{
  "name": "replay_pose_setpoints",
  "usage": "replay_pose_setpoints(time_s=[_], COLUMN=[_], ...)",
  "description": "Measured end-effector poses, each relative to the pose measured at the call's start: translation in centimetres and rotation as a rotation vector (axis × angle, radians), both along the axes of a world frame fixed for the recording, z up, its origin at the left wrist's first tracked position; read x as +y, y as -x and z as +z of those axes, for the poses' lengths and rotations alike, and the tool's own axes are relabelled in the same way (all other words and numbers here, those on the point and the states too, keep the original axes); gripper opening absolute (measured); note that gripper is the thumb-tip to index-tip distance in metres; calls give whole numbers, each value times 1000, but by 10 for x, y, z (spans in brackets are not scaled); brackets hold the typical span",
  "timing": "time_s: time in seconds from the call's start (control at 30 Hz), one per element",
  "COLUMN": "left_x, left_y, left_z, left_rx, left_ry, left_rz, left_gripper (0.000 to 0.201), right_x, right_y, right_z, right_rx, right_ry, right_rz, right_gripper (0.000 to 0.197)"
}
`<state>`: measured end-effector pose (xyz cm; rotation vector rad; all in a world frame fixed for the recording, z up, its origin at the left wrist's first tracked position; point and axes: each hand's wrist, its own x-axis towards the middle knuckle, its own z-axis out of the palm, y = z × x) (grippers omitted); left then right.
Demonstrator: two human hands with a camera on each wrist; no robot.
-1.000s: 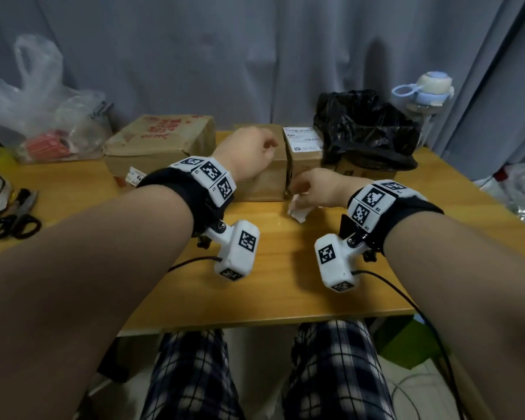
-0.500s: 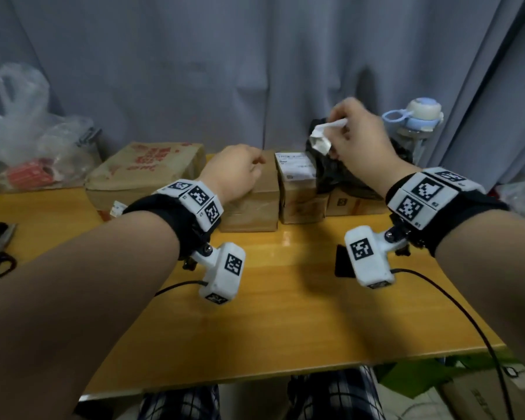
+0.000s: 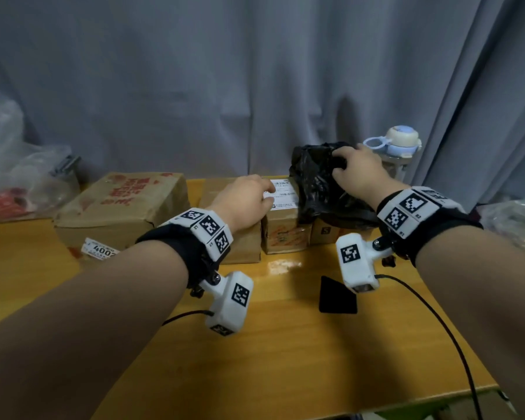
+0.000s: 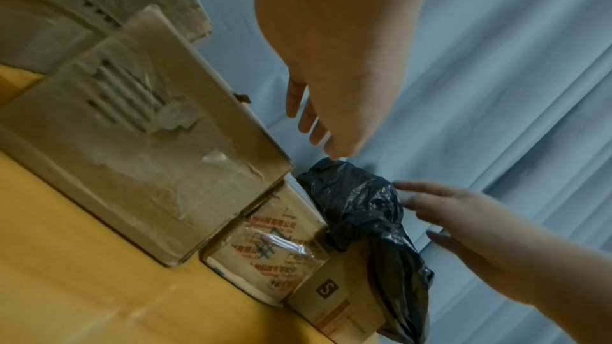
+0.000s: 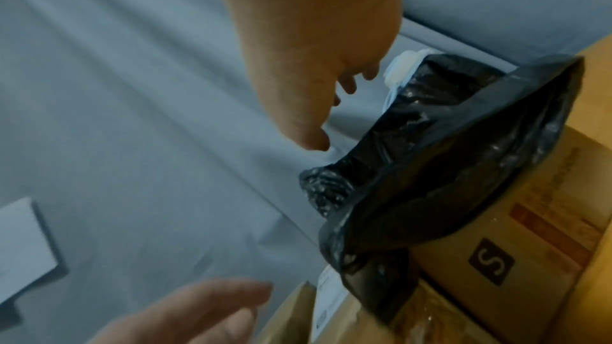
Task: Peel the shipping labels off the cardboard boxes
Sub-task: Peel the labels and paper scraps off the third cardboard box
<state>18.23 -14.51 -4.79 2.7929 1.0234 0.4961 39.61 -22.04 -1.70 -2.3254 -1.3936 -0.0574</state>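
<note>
A: The right hand (image 3: 356, 171) was holding a crumpled white paper up high half a second ago. Now it is reaching down over the black bag (image 3: 322, 183), and no paper is showing in it.
B: Is it gripping the bag?
A: No, its fingers are loose, just above it.
B: And the left hand (image 3: 246, 201)?
A: It is resting, fingers relaxed, on the middle box (image 3: 243, 247), with fingertips over the shipping label (image 3: 284, 194) sitting on top of the small box (image 3: 285, 234) on the tabletop (image 3: 285, 344).

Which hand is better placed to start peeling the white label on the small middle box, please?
Probably the left hand: its fingers already reach the label. The right hand is over at the black bag.
</note>
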Motion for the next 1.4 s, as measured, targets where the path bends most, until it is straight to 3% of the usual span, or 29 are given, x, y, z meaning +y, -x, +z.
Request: replay_pose_setpoints(time_s=[0.1, 0.2, 0.3, 0.47, 0.6, 0.73, 0.83, 1.03, 1.27, 1.4], left_x=[1, -2, -1, 16, 28, 18, 15, 23, 23, 23], left_y=[-8, -14, -11, 17, 41, 43, 42, 42, 47, 49], left_z=[-7, -17, -24, -22, -19, -24, -27, -20, -10, -7], left_rx=[114, 360, 481, 385, 380, 396, 396, 328, 206, 236], left_ry=[19, 28, -4, 36, 68, 70, 42, 21, 54, 32], left_rz=[-8, -47, -7, 53, 51, 32, 65, 68, 132, 169], left_gripper=[46, 59, 55, 46, 41, 50, 53, 38, 37, 42], right_x=[1, 5, 10, 18, 23, 26, 24, 29, 12, -10], right_y=[19, 39, 55, 75, 90, 96, 94, 107, 106, 110], right_z=[5, 8, 8, -6, -22, -33, -44, -49, -30, -12], right_rx=[-37, -72, -76, -155, -290, -490, -439, -252, -189, -99], right_ry=[-114, -157, -166, -58, 205, 473, 490, 386, 430, 420], right_rz=[82, 178, 271, 397, 505, 450, 390, 390, 498, 609], right_gripper=[45, 41, 38, 36, 29, 60, 73, 55, 78, 52])
